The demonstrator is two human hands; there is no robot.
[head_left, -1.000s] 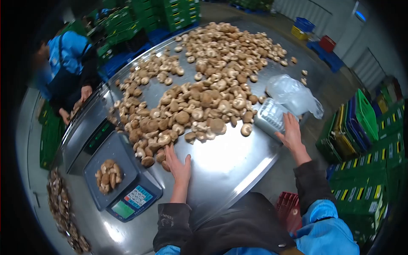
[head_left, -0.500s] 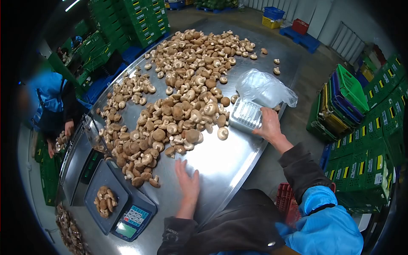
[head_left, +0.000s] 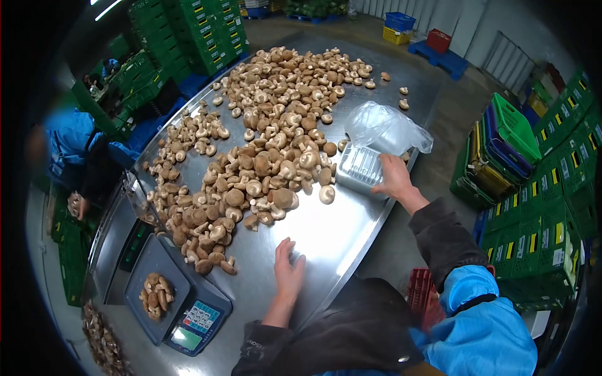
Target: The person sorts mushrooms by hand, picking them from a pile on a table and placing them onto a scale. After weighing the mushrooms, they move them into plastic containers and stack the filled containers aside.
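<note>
My right hand (head_left: 399, 182) has its fingers on the right end of a stack of clear plastic trays (head_left: 361, 169), at the table's right edge. A crumpled clear plastic bag (head_left: 385, 127) lies just behind the trays. My left hand (head_left: 289, 272) hovers over the bare metal near the table's front, fingers apart, holding nothing. Brown mushrooms (head_left: 263, 164) are heaped across the steel table (head_left: 326, 235), some close beside the trays. To the left, a digital scale (head_left: 199, 316) bears a small pile of mushrooms (head_left: 155, 296) on its platform.
Stacked green crates (head_left: 533, 232) stand at the right, with a red crate (head_left: 421, 291) below the table edge. A co-worker in blue sleeves (head_left: 72, 135) stands at the left. Packed bags of mushrooms (head_left: 103, 338) lie at the lower left. More green crates (head_left: 210, 34) rise behind.
My left hand has moved a little to the right. My right hand remains at the trays. The co-worker at the left has shifted, with the arm lower.
</note>
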